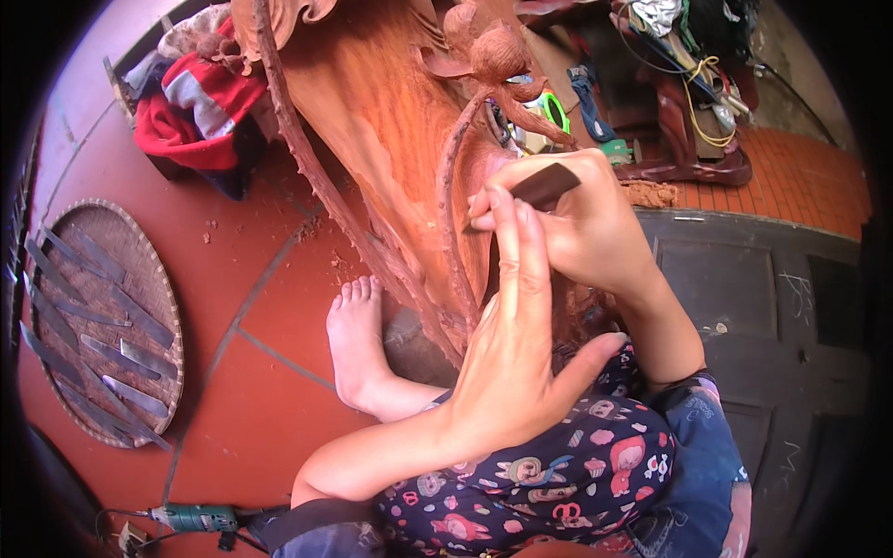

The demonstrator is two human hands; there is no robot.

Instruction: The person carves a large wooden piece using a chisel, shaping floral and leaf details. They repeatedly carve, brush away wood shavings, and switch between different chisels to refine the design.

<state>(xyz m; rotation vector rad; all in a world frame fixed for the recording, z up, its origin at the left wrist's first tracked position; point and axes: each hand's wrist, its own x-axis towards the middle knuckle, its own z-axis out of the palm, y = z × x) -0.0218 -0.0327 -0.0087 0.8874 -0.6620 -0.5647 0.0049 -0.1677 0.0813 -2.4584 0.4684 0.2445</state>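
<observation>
At the upper centre of the frame, over the carved wood [381,112], the right hand [595,223] pinches a flat blade [549,187], which the left hand [512,349], thumb spread wide, should steady through light strokes.

Wood carving [372,139] reddish-brown. Blade [551,186] dark brown. Lap clothing [549,470] navy, multicoloured cartoon print. Floor tiles [260,437] orange-red.
</observation>
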